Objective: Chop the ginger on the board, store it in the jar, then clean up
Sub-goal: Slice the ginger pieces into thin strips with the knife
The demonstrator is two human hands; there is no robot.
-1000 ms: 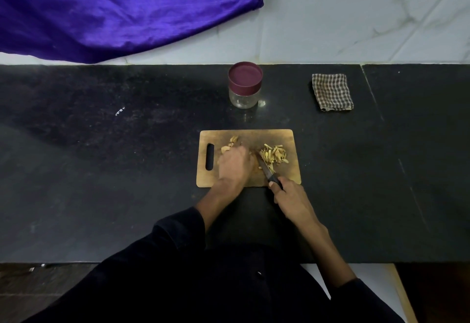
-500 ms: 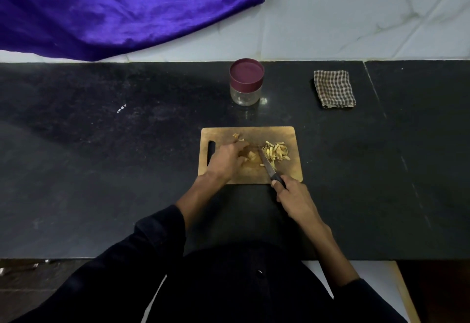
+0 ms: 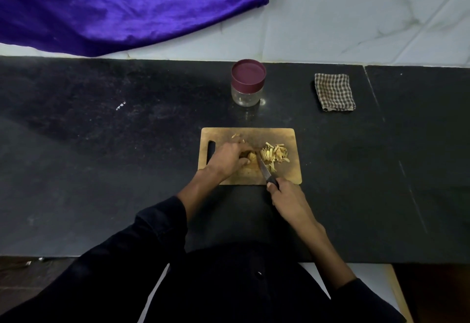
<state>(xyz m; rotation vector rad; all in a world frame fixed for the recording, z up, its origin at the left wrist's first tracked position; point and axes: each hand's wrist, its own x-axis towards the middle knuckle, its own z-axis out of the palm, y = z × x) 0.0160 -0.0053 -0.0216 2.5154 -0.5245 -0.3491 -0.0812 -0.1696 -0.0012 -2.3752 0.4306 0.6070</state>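
A wooden chopping board point(image 3: 292, 172) lies on the black counter. My left hand point(image 3: 229, 157) holds a small piece of ginger point(image 3: 251, 156) down on the board with curled fingers. My right hand point(image 3: 287, 202) grips the black handle of a knife point(image 3: 265, 170); its blade points up the board, right beside the ginger piece. A pile of chopped ginger strips point(image 3: 274, 153) lies to the right of the blade. A few scraps point(image 3: 235, 135) sit near the board's far edge. A clear jar with a maroon lid point(image 3: 248, 82) stands closed behind the board.
A folded checked cloth point(image 3: 333, 91) lies at the back right of the counter point(image 3: 101, 170). Purple fabric point(image 3: 114, 4) hangs over the tiled wall at the back left. The counter's front edge runs just in front of my body.
My left hand has shifted left and back on the board and now holds a smaller ginger piece. The knife stays beside it, the chopped pile a little larger.
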